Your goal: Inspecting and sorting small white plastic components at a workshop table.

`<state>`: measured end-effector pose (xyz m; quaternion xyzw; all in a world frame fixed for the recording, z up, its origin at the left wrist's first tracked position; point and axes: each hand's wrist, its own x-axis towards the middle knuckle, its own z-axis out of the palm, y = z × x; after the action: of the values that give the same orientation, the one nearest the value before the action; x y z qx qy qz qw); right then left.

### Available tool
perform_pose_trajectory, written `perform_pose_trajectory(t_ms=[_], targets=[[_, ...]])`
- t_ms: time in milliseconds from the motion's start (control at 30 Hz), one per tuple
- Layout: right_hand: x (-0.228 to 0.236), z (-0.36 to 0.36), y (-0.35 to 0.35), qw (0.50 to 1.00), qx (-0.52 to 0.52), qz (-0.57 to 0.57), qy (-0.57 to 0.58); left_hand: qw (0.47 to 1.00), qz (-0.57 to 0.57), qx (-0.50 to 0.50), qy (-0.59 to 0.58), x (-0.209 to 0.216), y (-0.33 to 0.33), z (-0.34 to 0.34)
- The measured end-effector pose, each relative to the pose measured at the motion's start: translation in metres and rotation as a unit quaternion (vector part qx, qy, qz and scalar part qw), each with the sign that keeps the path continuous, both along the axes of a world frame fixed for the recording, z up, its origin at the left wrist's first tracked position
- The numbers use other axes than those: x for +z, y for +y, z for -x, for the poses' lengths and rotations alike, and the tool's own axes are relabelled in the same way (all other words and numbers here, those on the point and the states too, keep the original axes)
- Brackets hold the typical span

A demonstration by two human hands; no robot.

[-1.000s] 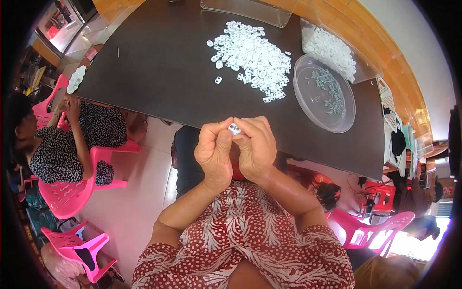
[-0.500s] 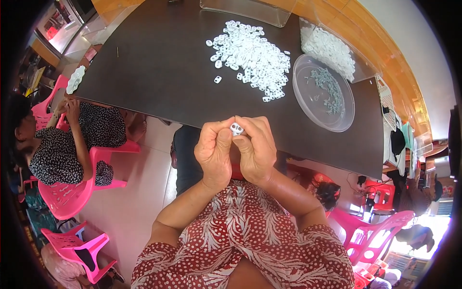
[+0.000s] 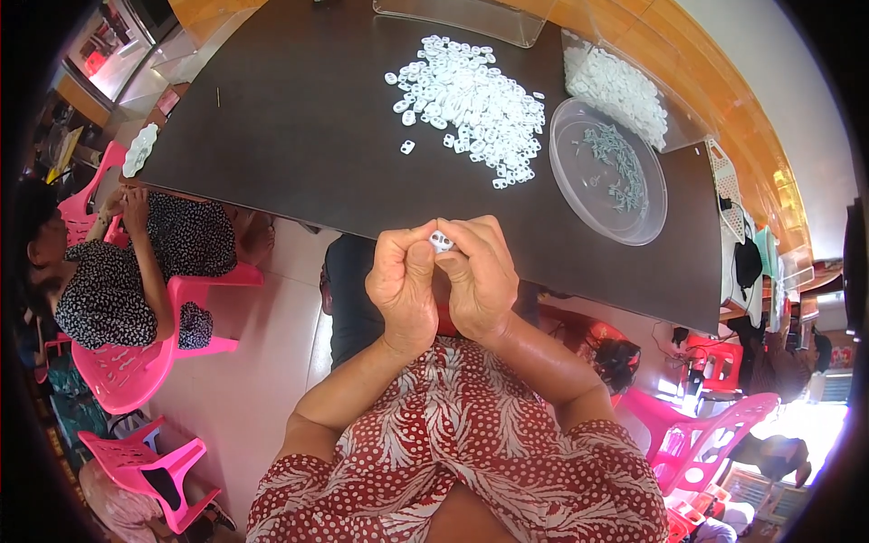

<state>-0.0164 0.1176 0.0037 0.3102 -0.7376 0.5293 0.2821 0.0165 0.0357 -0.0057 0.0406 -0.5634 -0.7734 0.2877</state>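
The left arm (image 3: 348, 385) and right arm (image 3: 543, 362) are bent and lean in. The left hand (image 3: 398, 281) and right hand (image 3: 484, 281) are side by side. Their fingers (image 3: 405, 239) are curled and pinching, with the pointing-finger tips close together. Both thumbs (image 3: 418, 262) point forward.

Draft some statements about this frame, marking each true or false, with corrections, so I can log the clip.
1. The left grip and right grip hold one small white piece together. True.
2. A loose white pile lies on the dark table. True.
3. The round clear dish contains white pieces. False: the dish contains grey-green bits.
4. The clear box stands left of the pile. False: the box stands right of it.
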Motion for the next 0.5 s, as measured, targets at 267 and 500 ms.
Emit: perform_pose_trajectory(t_ms=[267, 500], targets=[[-0.005, 0.0, -0.002, 1.0, -0.015, -0.006, 0.021, 1.0, 0.002, -0.009, 0.003, -0.005, -0.002, 0.001], [-0.012, 0.005, -0.003, 0.999, -0.022, -0.008, 0.034, 1.0, -0.001, -0.004, -0.011, -0.006, 0.0, 0.004]])
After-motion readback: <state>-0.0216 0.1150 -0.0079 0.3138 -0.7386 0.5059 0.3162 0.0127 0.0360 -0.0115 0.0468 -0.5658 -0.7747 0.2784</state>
